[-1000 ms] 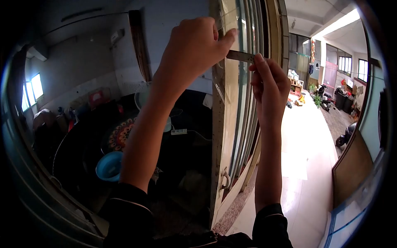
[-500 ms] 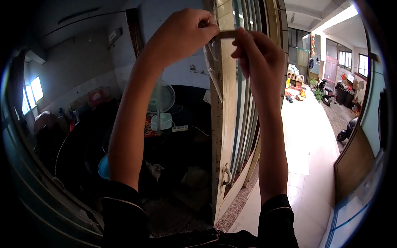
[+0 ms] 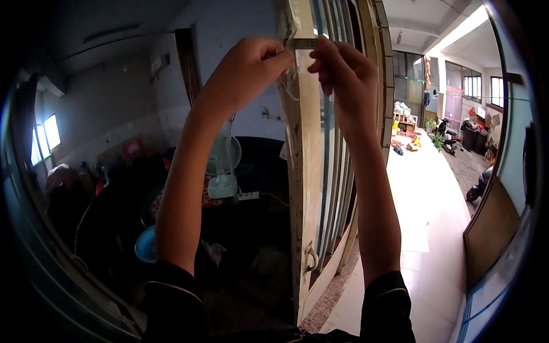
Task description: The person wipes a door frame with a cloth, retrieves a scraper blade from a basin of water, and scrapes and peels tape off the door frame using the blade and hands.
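Observation:
Both arms are raised in front of the edge of a cream door frame (image 3: 306,126). A short, flat, dark strip (image 3: 303,43) stretches level across that edge between my hands. At its left end, my left hand (image 3: 251,71) is closed with thumb and forefinger pinched together. My right hand (image 3: 349,71) pinches the other end, its remaining fingers curled. Crumpled clear plastic (image 3: 293,86) hangs beside my left fingertips against the frame. What the strip is made of, I cannot tell.
Left is a dark room with a fan (image 3: 223,186), a power strip (image 3: 249,196) and a blue basin (image 3: 146,244). Vertical bars (image 3: 337,148) run beside the frame, with a round handle (image 3: 311,260) low down. Right, a bright tiled floor (image 3: 412,228) leads to a parked scooter (image 3: 480,183).
The view has tilted up slightly, so the room sits lower in it. My left hand appears lower and my right hand farther left. The strip still spans between them; the hanging plastic has changed shape.

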The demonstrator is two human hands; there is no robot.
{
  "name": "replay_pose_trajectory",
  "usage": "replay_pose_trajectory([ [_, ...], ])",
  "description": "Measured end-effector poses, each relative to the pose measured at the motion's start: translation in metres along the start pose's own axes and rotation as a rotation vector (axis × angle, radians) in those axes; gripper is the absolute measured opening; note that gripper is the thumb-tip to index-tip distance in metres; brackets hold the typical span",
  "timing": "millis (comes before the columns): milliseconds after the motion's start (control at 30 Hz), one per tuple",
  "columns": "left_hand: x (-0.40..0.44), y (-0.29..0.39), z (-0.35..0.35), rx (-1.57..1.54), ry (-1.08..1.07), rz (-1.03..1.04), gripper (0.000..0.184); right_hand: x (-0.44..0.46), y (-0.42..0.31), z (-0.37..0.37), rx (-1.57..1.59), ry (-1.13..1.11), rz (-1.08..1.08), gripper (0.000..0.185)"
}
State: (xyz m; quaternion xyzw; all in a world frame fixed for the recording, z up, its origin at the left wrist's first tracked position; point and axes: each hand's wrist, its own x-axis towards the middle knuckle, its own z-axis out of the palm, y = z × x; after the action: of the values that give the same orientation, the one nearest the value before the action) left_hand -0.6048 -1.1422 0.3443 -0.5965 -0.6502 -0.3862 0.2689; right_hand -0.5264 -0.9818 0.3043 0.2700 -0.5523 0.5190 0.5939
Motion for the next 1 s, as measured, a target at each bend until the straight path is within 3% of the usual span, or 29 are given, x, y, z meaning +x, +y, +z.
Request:
replay_pose_trajectory([
  [233, 0.0, 0.0, 0.001, -0.143, 0.176, 0.083, 0.033, 0.033, 0.002, 0.019, 0.049, 0.017, -0.05, 0.027],
  [367, 0.003, -0.001, -0.007, -0.099, 0.139, 0.075, 0.029, 0.037, 0.003, 0.027, 0.059, 0.026, -0.051, 0.027],
  [633, 0.014, 0.002, -0.014, -0.008, 0.28, 0.194, 0.03, 0.057, 0.001, 0.033, 0.077, 0.054, -0.117, 0.025],
  [767, 0.016, 0.005, -0.022, -0.015, 0.273, 0.104, 0.029, 0.048, -0.01, 0.025, 0.046, 0.014, -0.008, 0.022],
  [833, 0.016, 0.002, -0.026, 0.162, 0.406, 0.18, 0.031, 0.029, -0.016, 0.012, 0.061, 0.037, 0.022, 0.022],
  [1000, 0.011, 0.005, -0.036, 0.097, 0.257, 0.307, 0.038, -0.014, -0.027, -0.045, 0.11, 0.241, 0.06, 0.017],
])
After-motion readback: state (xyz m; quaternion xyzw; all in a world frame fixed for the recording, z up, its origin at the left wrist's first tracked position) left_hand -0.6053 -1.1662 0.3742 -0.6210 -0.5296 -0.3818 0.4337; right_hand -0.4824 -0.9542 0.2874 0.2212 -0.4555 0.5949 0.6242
